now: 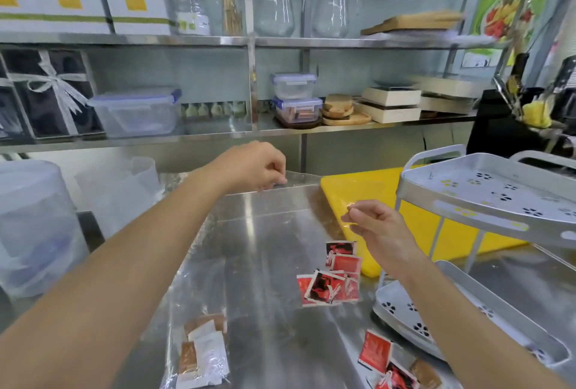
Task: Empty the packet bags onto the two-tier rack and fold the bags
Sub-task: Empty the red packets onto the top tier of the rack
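A clear plastic bag [249, 264] is held up by its top edge, stretched between two hands above a steel counter [274, 342]. At the far left corner of that edge, the left hand [255, 167] is pinched shut on the bag, fingers curled down over it. Below that grip, low in the hanging bag, a cluster of brown and white packets [204, 354] is seen. Between the two grips and lower down, a bunch of red packets [332, 279] is seen in the bag. At the right corner of the edge, the right hand [374, 226] is closed on the plastic, thumb and forefinger pressed together. Below the right forearm, loose red packets [385, 363] lie on the counter. Just right of the right hand stands the grey two-tier rack [486, 201], with a yellow cutting board [358, 189] behind it.
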Demonstrator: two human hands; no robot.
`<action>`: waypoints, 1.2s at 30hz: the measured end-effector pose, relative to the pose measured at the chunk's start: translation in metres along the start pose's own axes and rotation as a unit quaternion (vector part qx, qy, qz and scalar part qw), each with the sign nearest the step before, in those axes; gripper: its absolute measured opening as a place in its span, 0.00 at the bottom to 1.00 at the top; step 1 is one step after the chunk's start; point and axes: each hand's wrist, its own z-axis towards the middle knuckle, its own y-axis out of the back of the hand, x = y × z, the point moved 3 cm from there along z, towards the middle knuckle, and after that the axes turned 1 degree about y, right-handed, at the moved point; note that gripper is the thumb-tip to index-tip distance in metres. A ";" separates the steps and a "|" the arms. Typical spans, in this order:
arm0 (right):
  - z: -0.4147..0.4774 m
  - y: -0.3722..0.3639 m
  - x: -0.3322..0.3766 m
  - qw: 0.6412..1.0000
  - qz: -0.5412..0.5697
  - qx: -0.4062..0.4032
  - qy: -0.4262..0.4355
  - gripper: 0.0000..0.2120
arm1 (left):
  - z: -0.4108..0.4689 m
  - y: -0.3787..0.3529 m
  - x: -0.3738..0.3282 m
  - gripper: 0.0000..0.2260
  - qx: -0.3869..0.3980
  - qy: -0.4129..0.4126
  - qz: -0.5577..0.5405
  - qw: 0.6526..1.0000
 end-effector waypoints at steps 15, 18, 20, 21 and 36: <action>0.000 -0.009 0.004 0.987 -0.135 -0.066 0.061 0.07 | 0.001 0.030 -0.032 0.06 -0.134 -0.045 0.149 0.979; 0.001 -0.009 0.009 0.990 -0.106 -0.068 0.060 0.06 | -0.002 0.036 -0.024 0.07 -0.205 -0.059 0.143 0.966; 0.002 -0.012 0.016 0.991 -0.107 -0.053 0.060 0.06 | -0.002 0.047 -0.026 0.07 -0.214 -0.073 0.119 0.967; 0.002 -0.013 0.019 0.991 -0.110 -0.044 0.056 0.05 | -0.001 0.054 -0.028 0.06 -0.205 -0.079 0.097 0.971; 0.003 -0.006 0.139 0.960 -0.154 -0.103 0.211 0.09 | 0.024 0.143 -0.068 0.05 -0.290 -0.165 0.026 0.942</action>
